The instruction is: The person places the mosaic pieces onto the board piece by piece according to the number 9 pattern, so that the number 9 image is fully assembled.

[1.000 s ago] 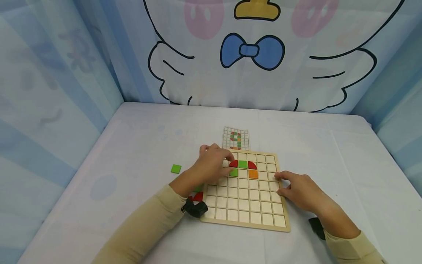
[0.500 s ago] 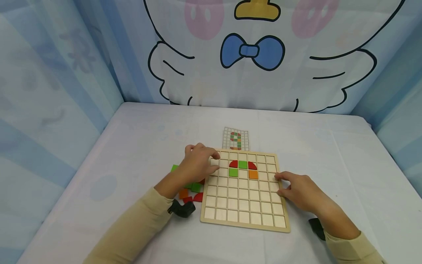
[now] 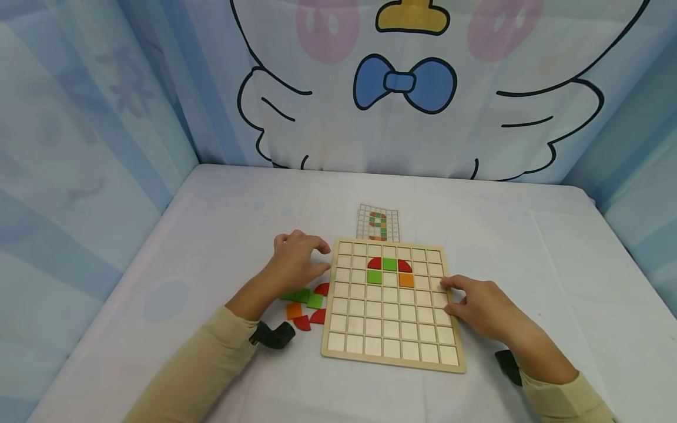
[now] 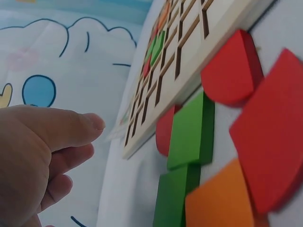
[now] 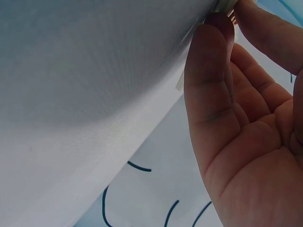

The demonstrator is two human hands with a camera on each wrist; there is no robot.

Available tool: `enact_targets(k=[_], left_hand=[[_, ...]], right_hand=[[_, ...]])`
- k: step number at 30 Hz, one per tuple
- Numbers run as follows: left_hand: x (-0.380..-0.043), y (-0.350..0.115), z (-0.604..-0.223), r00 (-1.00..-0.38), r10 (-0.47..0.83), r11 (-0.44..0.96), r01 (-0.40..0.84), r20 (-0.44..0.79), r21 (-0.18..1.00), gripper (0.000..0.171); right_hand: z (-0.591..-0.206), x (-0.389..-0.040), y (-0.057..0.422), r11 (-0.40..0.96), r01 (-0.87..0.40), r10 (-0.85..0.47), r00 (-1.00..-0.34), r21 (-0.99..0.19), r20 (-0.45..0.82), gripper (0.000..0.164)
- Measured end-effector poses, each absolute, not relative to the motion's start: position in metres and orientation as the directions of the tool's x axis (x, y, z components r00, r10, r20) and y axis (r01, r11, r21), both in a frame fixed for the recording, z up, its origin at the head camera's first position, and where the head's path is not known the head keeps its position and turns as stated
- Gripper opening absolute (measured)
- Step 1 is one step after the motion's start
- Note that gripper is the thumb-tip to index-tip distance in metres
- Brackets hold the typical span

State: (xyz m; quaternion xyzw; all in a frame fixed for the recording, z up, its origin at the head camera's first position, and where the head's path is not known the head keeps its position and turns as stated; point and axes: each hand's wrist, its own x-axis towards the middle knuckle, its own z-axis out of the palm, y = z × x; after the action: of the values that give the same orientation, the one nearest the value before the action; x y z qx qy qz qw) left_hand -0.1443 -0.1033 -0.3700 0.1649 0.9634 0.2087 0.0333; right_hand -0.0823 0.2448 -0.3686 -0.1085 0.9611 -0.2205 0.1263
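Note:
The left hand (image 3: 293,261) hovers at the left side of a wooden grid board (image 3: 391,311), thumb and index finger apart with nothing between them. Below it lie loose wooden tiles: an orange square (image 3: 293,311), green squares such as this green tile (image 4: 191,130), and red quarter circles such as this red piece (image 4: 229,68). At the board's right edge, the right hand (image 3: 483,305) grips the rim with thumb and fingertips; in the right wrist view the fingers (image 5: 208,71) meet around its edge. Set in the upper grid are two red quarter circles, two green squares and an orange square (image 3: 406,279).
A printed pattern card (image 3: 378,220) lies behind the board, its lower end overlapped by the board in the head view. White cloth covers the table (image 3: 238,200). A patterned curtain (image 3: 328,129) stands behind it, with more curtains on both sides.
The left hand has moved left, from beside the red piece in the upper grid to off the board's left edge, uncovering loose tiles. The right hand and board stay still.

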Motion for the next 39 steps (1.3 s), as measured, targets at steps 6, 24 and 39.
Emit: enact_targets(k=[6,24,39], left_hand=[[-0.144,-0.115,-0.371,-0.953,0.302,0.866,0.274,-0.001,0.418,0.027],[-0.142,-0.141,-0.375,-0.969,0.246,0.887,0.212,-0.029,0.411,0.027],[-0.145,-0.168,-0.378,-0.965,0.253,0.873,0.195,-0.071,0.447,0.027]], right_hand=[[-0.369,-0.082,0.245,0.878,-0.155,-0.267,-0.944,-0.453,-0.194,0.048],[-0.369,-0.083,0.245,0.879,-0.153,-0.266,-0.943,-0.451,-0.2,0.047],[-0.368,-0.082,0.244,0.878,-0.162,-0.272,-0.943,-0.451,-0.193,0.047]])
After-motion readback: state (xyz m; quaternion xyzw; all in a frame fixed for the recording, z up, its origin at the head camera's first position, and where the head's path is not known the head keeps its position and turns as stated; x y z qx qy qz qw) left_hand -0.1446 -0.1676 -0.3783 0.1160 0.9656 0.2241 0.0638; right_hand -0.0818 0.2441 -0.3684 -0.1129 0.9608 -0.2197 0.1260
